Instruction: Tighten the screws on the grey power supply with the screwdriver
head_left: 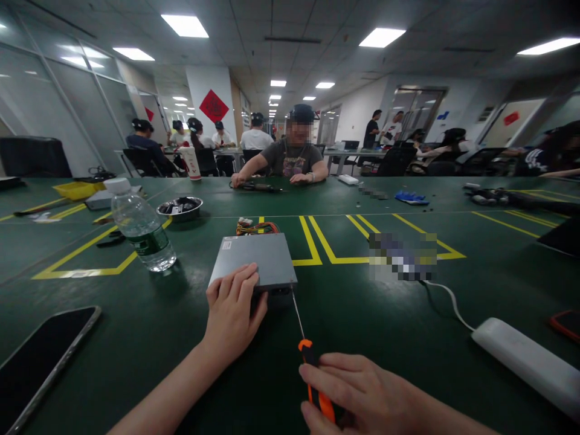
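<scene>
A grey metal box (267, 260) with a white label lies on the green table, and a bundle of coloured wires (258, 227) comes out behind it. My left hand (233, 308) rests on the box's near left part, fingers on its top and thumb at the near side. In my right hand (353, 386) is an orange and black screwdriver (307, 353), its fingers wrapped round the handle. The screwdriver's thin shaft points away from me, its tip at the near right corner of the box. Whatever the tip touches is too small to tell.
Left of the box stands a water bottle (147, 232), with a metal bowl (180, 207) behind it. A phone (49, 356) lies near left, a white power strip (525, 356) near right. Across the table a person (296, 154) holds a dark tool.
</scene>
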`<move>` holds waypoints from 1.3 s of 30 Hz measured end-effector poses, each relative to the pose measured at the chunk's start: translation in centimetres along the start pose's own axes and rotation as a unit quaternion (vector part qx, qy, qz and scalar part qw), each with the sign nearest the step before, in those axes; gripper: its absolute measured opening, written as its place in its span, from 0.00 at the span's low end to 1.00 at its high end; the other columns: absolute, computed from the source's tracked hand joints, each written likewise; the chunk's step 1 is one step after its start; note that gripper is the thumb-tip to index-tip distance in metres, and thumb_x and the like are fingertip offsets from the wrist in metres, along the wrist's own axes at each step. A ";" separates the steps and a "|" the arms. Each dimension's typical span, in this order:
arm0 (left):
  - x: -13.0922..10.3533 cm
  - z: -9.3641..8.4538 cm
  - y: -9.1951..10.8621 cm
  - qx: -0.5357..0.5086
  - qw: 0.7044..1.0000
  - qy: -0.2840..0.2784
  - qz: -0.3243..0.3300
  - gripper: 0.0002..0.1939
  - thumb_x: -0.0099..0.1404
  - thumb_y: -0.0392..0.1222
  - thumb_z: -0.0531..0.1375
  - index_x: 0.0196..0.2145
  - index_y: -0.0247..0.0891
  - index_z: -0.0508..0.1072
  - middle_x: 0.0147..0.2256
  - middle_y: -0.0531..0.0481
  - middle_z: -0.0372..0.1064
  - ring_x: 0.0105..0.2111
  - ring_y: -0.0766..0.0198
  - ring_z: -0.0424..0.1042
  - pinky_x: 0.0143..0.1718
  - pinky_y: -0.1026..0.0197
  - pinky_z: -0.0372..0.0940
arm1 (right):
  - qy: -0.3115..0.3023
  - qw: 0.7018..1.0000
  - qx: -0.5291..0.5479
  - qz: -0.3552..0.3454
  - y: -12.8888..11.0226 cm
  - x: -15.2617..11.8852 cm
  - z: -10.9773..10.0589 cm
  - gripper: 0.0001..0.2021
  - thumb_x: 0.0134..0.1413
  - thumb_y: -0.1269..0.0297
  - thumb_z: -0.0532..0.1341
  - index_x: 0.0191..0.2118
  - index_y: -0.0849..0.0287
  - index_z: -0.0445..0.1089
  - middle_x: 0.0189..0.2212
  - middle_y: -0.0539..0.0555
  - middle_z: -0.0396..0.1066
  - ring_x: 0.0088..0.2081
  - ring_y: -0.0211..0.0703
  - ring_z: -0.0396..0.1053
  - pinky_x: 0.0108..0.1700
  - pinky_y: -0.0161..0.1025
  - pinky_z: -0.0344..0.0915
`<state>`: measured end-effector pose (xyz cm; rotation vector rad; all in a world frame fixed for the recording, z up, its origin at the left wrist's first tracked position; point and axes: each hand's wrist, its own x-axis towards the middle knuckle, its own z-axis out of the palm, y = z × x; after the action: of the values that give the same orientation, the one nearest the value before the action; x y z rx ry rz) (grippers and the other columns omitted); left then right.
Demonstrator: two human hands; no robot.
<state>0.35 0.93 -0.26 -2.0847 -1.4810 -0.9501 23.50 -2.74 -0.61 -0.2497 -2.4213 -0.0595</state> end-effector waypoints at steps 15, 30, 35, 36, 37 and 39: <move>0.1 -0.2 0.1 0.004 1.000 -0.009 -0.004 0.12 0.61 0.39 0.55 0.44 0.41 0.63 0.50 0.44 0.67 0.49 0.52 0.64 0.45 0.48 0.51 | 0.027 0.993 -0.071 -0.091 0.1 1.3 -0.9 0.04 0.56 0.69 0.57 0.34 0.64 0.68 0.34 0.59 0.70 0.25 0.35 0.67 0.36 0.34 0.69; 0.0 -0.2 0.1 0.005 1.000 -0.013 -0.002 0.12 0.61 0.40 0.54 0.44 0.41 0.62 0.50 0.44 0.66 0.50 0.52 0.63 0.45 0.48 0.51 | 0.032 0.992 -0.060 -0.102 0.1 1.0 -0.7 0.04 0.54 0.70 0.58 0.35 0.65 0.68 0.38 0.62 0.68 0.27 0.36 0.68 0.36 0.36 0.70; 0.1 -0.2 0.2 0.009 1.000 -0.011 0.000 0.12 0.62 0.40 0.54 0.44 0.41 0.62 0.50 0.43 0.67 0.49 0.53 0.64 0.45 0.49 0.51 | 0.004 0.992 -0.071 -0.101 0.2 1.1 -0.8 0.07 0.58 0.67 0.55 0.36 0.63 0.68 0.36 0.62 0.70 0.32 0.40 0.70 0.38 0.37 0.69; 0.1 -0.2 0.2 0.009 1.000 -0.011 -0.001 0.12 0.62 0.40 0.54 0.44 0.41 0.62 0.50 0.44 0.67 0.49 0.53 0.64 0.45 0.49 0.51 | -0.002 0.992 -0.073 -0.100 0.2 1.0 -0.9 0.08 0.59 0.66 0.53 0.37 0.63 0.68 0.36 0.62 0.70 0.33 0.41 0.71 0.38 0.37 0.69; 0.1 -0.2 0.2 0.010 1.000 -0.012 -0.002 0.12 0.62 0.40 0.54 0.44 0.41 0.62 0.50 0.44 0.67 0.49 0.53 0.64 0.45 0.49 0.51 | -0.008 0.992 -0.074 -0.099 0.1 0.9 -0.9 0.09 0.59 0.65 0.52 0.38 0.63 0.68 0.36 0.62 0.71 0.34 0.42 0.71 0.39 0.38 0.69; 0.1 -0.1 0.1 0.010 1.000 -0.012 -0.001 0.12 0.62 0.40 0.54 0.44 0.41 0.62 0.50 0.44 0.67 0.49 0.53 0.63 0.45 0.49 0.51 | -0.015 0.993 -0.077 -0.092 0.0 0.8 -1.1 0.10 0.59 0.65 0.51 0.40 0.63 0.67 0.37 0.63 0.71 0.36 0.43 0.71 0.39 0.38 0.68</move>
<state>0.42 0.83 -0.12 -2.0867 -1.4990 -0.9104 23.58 -2.72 0.74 -0.0951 -2.4661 -0.3287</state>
